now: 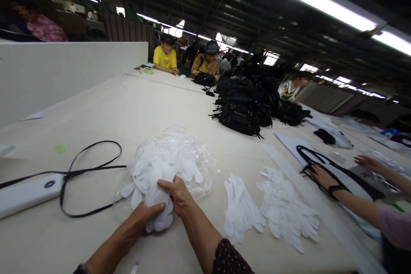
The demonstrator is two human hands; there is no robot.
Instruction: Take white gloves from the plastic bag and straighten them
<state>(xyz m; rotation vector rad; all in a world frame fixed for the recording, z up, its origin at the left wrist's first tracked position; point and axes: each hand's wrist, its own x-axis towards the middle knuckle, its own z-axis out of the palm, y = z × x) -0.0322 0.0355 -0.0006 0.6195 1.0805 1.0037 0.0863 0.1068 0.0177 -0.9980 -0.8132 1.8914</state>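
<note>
Person's own body, head view, lower centre of the frame.

Left hand (146,214): bare, no glove, no ring or band to be seen. Forearm bare along its whole visible length; at the bottom edge of the frame, lower left, a small dark edge of cloth, too little of it in view to tell what it is.

Right hand (178,195): bare, no glove, no ring or watch showing. Forearm bare down to the dark short sleeve with small pale dots (229,259), soft fabric, at the bottom edge, centre right.
</note>
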